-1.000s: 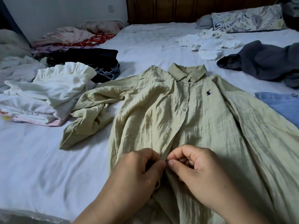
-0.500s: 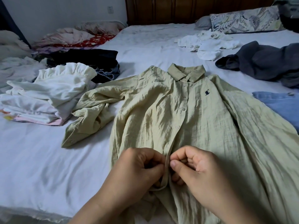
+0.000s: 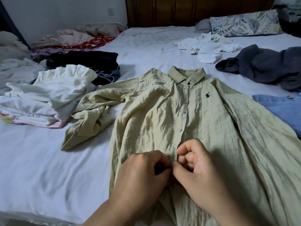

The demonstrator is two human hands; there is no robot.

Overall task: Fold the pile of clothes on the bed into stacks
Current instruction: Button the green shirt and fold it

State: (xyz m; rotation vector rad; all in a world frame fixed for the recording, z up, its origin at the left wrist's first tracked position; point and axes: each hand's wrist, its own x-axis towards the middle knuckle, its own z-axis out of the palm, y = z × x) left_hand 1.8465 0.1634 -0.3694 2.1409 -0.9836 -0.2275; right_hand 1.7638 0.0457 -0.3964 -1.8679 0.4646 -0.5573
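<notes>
A pale green button-up shirt [image 3: 151,115] lies face up on the white bed sheet [image 3: 40,168], collar away from me, its left sleeve crumpled beside it. My left hand [image 3: 143,173] and my right hand [image 3: 197,165] meet at the lower button placket. Both pinch the shirt's front edges with curled fingers and thumbs, close together. A stack of folded white clothes [image 3: 48,98] sits to the left of the shirt, and a dark folded stack [image 3: 91,62] lies behind it.
Loose clothes lie around: a white garment [image 3: 206,46] far centre, a dark grey one [image 3: 267,66] at right, a blue one [image 3: 283,110] beside the shirt. Pink and red bedding [image 3: 78,38] is at far left. A patterned pillow [image 3: 244,23] leans by the wooden headboard [image 3: 179,10].
Both hands have stayed at the placket, working the fabric edges together. The right hand's fingers have shifted slightly up the placket; the shirt has barely moved.
</notes>
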